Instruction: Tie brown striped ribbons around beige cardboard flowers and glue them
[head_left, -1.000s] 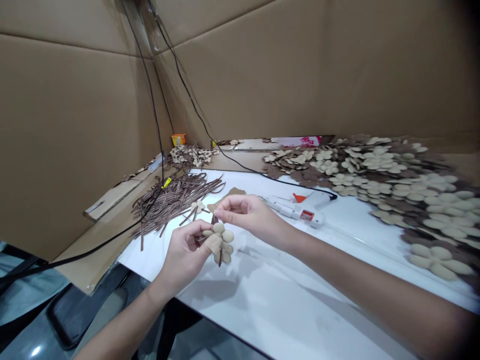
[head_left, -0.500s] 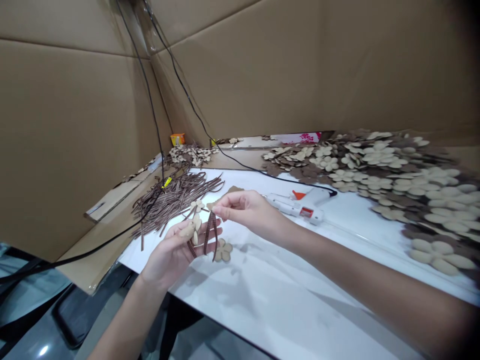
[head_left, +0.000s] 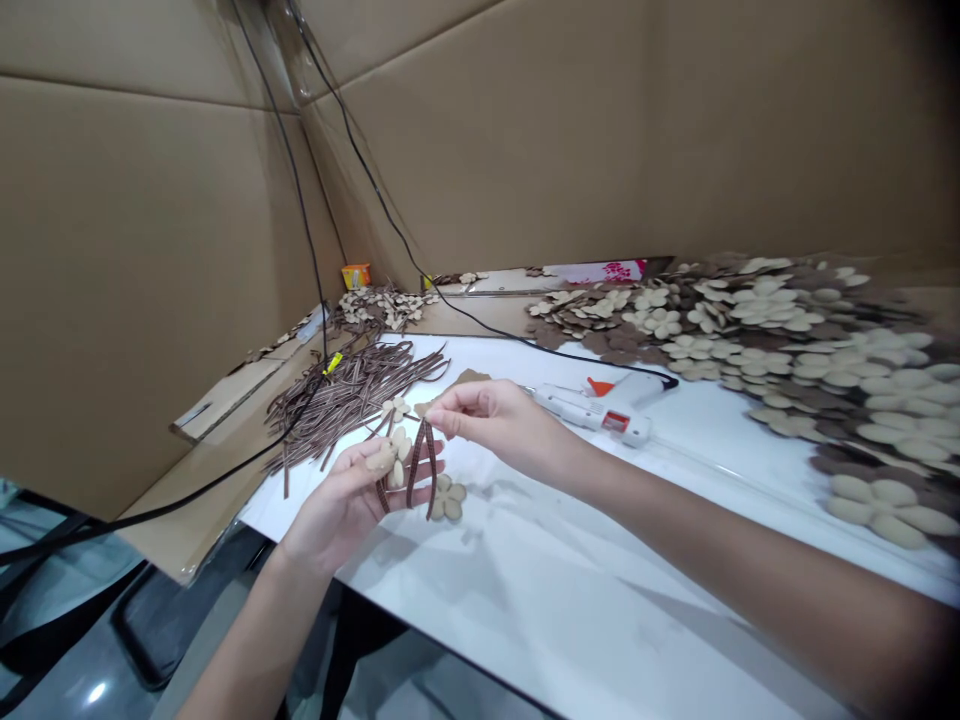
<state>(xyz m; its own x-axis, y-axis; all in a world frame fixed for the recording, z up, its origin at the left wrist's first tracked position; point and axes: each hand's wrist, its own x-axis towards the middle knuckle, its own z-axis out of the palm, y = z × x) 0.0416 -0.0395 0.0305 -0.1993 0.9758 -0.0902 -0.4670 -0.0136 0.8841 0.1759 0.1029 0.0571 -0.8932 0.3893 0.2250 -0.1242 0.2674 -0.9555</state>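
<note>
My left hand [head_left: 336, 505], palm up, holds a small cream fabric flower [head_left: 399, 455] under its thumb. My right hand [head_left: 501, 425] pinches the top of a brown checked ribbon [head_left: 415, 465], whose two ends hang down in front of my left fingers. Just beyond my hands lies a smaller cream flower [head_left: 395, 407] on the white board. Below the ribbon ends a beige flower [head_left: 450, 498] lies flat. Behind my right fingertips a brown piece [head_left: 471, 377] is partly hidden.
A heap of brown ribbons [head_left: 352, 390] lies at the left. A white glue gun [head_left: 592, 413] with an orange part lies beyond my right forearm. Cream and brown flowers [head_left: 772, 305] are piled at the right. A black cable [head_left: 480, 330] crosses the white board [head_left: 555, 620]; cardboard walls [head_left: 510, 150] stand behind.
The flower in my left hand has turned a little more toward the camera. The ribbon ends have shifted slightly; my right hand keeps its pinch.
</note>
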